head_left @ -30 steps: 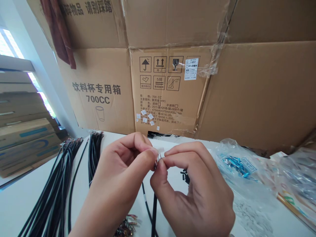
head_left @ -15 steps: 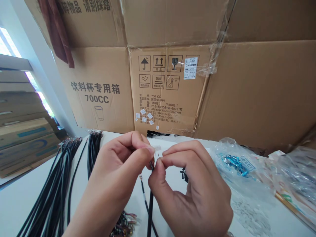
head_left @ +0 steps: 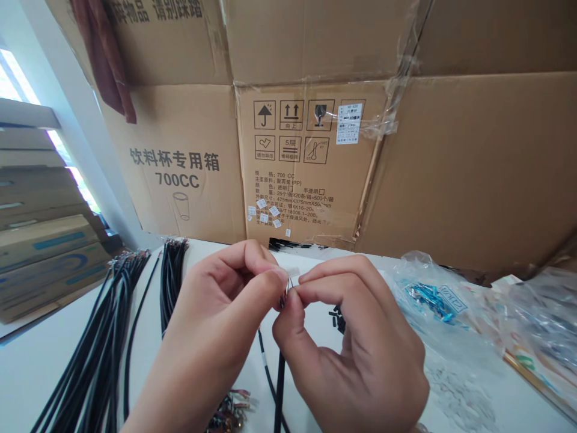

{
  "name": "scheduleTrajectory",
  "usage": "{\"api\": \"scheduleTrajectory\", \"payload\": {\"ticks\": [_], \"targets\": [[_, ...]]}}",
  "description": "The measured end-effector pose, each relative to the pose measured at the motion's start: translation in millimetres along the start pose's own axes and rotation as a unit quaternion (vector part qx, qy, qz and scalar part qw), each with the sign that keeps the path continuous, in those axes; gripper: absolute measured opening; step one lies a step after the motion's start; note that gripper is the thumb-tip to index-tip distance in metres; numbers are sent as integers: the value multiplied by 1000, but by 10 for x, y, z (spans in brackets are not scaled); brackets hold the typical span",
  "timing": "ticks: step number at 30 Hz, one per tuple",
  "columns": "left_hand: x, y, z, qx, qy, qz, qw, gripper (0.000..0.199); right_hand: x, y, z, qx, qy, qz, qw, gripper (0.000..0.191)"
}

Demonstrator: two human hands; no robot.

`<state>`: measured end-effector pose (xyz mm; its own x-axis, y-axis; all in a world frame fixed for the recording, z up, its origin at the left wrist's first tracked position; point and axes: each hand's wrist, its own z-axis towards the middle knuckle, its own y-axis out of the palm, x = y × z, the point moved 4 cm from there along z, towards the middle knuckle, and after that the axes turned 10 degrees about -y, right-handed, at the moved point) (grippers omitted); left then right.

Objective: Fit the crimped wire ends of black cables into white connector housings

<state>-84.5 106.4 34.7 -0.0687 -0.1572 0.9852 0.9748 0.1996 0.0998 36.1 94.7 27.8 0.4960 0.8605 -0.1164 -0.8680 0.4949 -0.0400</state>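
Observation:
My left hand (head_left: pixel 225 319) pinches a small translucent sleeve (head_left: pixel 293 272) between thumb and forefinger; its end sticks out past the fingertips. Close beside it, my right hand (head_left: pixel 360 343) pinches the thin wires (head_left: pixel 288 288) at the stripped top of a black cable (head_left: pixel 279 391). The cable hangs down between both hands. Sleeve and wires nearly meet, but fingertips hide whether one is inside the other. Behind the held cable lies another thin black cable (head_left: pixel 265 364) with a white band. A heap of stripped cable ends (head_left: pixel 229 412) shows under my left wrist.
Two bundles of black cables (head_left: pixel 101 337) (head_left: pixel 172 270) lie on the left of the white table (head_left: pixel 193 255). Small black pieces (head_left: pixel 336 319) sit behind my right hand. At right are a clear bag with blue parts (head_left: pixel 430 300) and scattered clear pieces (head_left: pixel 460 391). Cardboard (head_left: pixel 293 60) stands behind.
Both hands have shifted slightly right with the cable. My left fingertips and the sleeve have come closer to the right fingertips and the wires.

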Motion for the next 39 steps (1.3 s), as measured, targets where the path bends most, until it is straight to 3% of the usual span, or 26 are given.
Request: {"api": "scheduleTrajectory", "payload": {"ticks": [7,39], "targets": [[-26,-24,-27,10,4,12,1000,17,6,3,3,4,4,-6,1000,24],[-6,-31,6,-46,-25,5,999,21,16,25,-35,11,23,15,1000,21]]}}
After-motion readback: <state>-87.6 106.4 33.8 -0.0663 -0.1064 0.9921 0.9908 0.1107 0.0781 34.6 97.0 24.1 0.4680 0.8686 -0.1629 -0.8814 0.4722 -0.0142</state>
